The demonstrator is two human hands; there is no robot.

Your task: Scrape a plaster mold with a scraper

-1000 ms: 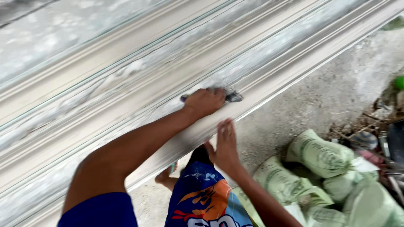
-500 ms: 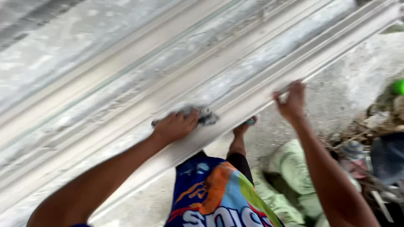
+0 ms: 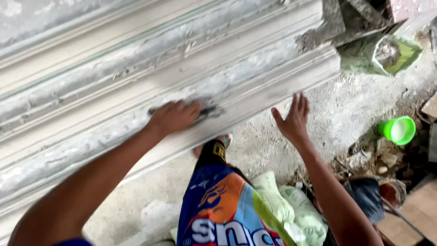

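Observation:
A long white plaster moulding (image 3: 136, 77) with ridges and grooves runs across the view, its end at the upper right. My left hand (image 3: 175, 116) presses a small dark rubbing pad (image 3: 208, 110) flat onto the moulding's lower groove. My right hand (image 3: 293, 119) is open with fingers spread, hovering just below the moulding's lower edge and holding nothing. My bent leg in bright patterned shorts (image 3: 223, 209) fills the bottom centre.
Dusty concrete floor (image 3: 359, 105) lies right of the moulding. A green round cup (image 3: 397, 130) stands at the right. Pale green sacks (image 3: 287, 205) lie by my leg, another green bag (image 3: 391, 52) at the upper right. Rubble and a dark bucket (image 3: 371, 196) sit lower right.
The view has shifted along the moulding to its end. My right hand came off the moulding's edge and now hovers open below it. My left hand keeps rubbing with the pad.

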